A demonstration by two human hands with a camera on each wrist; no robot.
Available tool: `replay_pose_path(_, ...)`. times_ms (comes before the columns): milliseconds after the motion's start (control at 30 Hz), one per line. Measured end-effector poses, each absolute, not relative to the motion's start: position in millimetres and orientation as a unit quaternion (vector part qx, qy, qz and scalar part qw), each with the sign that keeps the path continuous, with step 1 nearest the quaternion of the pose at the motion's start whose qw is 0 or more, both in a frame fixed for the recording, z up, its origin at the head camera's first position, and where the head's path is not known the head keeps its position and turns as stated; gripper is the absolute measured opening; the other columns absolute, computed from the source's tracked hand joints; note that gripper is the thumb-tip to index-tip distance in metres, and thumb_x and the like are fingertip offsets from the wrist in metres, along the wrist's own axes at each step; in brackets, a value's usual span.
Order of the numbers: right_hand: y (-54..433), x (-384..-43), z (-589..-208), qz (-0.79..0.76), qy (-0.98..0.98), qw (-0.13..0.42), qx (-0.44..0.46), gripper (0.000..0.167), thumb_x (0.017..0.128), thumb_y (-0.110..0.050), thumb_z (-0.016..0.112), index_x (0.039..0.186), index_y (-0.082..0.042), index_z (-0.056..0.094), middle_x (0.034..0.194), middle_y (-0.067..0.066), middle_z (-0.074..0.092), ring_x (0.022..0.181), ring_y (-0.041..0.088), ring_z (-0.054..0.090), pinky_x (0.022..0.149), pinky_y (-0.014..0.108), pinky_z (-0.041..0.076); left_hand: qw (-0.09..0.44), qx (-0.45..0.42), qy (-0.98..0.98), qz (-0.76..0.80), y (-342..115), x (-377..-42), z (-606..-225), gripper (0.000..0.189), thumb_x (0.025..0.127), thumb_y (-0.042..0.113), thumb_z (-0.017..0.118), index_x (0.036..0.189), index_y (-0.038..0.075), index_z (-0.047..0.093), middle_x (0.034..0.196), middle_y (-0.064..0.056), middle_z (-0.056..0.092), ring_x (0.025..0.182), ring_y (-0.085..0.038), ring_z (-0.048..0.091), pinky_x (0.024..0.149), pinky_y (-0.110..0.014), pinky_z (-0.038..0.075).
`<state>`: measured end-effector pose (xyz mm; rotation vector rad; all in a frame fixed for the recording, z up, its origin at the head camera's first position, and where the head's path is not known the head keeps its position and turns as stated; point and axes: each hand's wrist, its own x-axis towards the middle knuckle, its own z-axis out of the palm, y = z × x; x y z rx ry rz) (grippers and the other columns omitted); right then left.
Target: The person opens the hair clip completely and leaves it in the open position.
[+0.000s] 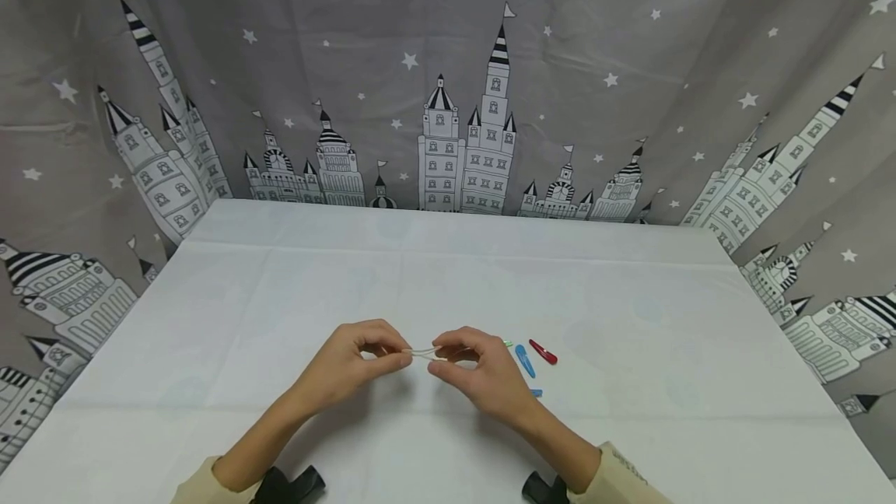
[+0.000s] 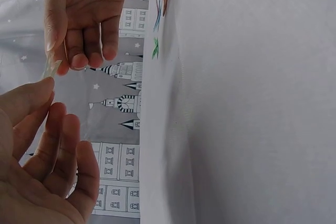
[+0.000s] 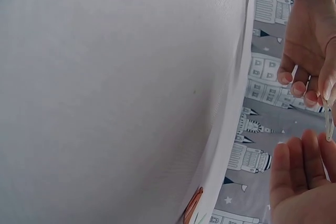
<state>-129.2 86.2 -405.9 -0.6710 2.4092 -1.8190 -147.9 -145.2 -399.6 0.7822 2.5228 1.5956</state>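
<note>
Over the white table, a pale snap hair clip is held between the two hands, its arms spread apart. My left hand pinches one end between thumb and forefinger. At the other end, the thumb and forefinger of my right hand are on the clip, partly hiding it. The other fingers of both hands curve loosely in the left wrist view. Just right of the right hand lie a red hair clip and a blue hair clip. A green clip and another blue clip are partly hidden by that hand.
The white cloth-covered table reaches back to a grey curtain printed with castles and stars. Black wrist mounts show beside the beige sleeves at the near edge.
</note>
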Motion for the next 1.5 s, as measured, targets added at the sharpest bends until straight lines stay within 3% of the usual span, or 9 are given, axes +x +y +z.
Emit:
replay_pose_path(300, 85, -130, -405, -0.577, 0.788, 0.014, -0.213, 0.021, 0.089, -0.012, 0.074, 0.106, 0.000, 0.071, 0.100, 0.010, 0.068, 0.091, 0.017, 0.064, 0.087, 0.037, 0.052, 0.033, 0.253, 0.812, 0.525, -145, -148, -401, 0.009, 0.090, 0.019, 0.074, 0.092, 0.011, 0.077, 0.091, 0.007, 0.069, 0.082, -0.014, 0.063, 0.077, -0.031, 0.052)
replay_pose_path(600, 80, -135, -406, -0.567, 0.797, -0.011, -0.207, 0.014, 0.087, -0.009, 0.074, 0.101, -0.005, 0.074, 0.089, -0.004, 0.067, 0.081, 0.014, 0.063, 0.077, 0.031, 0.053, 0.026, 0.246, 0.815, 0.524, -149, -152, -403, 0.007, 0.089, 0.017, 0.075, 0.093, 0.012, 0.077, 0.091, 0.006, 0.069, 0.084, -0.014, 0.064, 0.078, -0.032, 0.052)
replay_pose_path(1000, 67, -144, -412, -0.544, 0.809, -0.007, -0.223, 0.013, 0.088, -0.009, 0.073, 0.100, -0.003, 0.075, 0.091, 0.003, 0.068, 0.084, 0.016, 0.062, 0.078, 0.030, 0.053, 0.011, 0.232, 0.817, 0.528, -160, -155, -407, 0.002, 0.088, 0.013, 0.076, 0.089, 0.015, 0.076, 0.092, 0.006, 0.068, 0.087, -0.015, 0.063, 0.080, -0.032, 0.052)
replay_pose_path(1300, 55, -148, -414, -0.492, 0.839, -0.012, -0.233, 0.012, 0.086, -0.006, 0.073, 0.097, -0.004, 0.076, 0.087, -0.002, 0.066, 0.081, 0.011, 0.059, 0.074, 0.027, 0.051, 0.017, 0.207, 0.839, 0.503, -170, -154, -412, 0.004, 0.086, 0.021, 0.078, 0.088, 0.019, 0.075, 0.098, 0.006, 0.066, 0.099, -0.018, 0.060, 0.091, -0.051, 0.046)
replay_pose_path(1500, 53, -151, -418, -0.468, 0.851, -0.014, -0.237, 0.012, 0.086, -0.006, 0.073, 0.097, -0.003, 0.076, 0.084, -0.002, 0.064, 0.076, 0.008, 0.055, 0.070, 0.024, 0.048, 0.009, 0.206, 0.851, 0.483, -171, -157, -413, 0.005, 0.085, 0.018, 0.079, 0.088, 0.020, 0.076, 0.098, 0.008, 0.067, 0.102, -0.020, 0.060, 0.094, -0.053, 0.042)
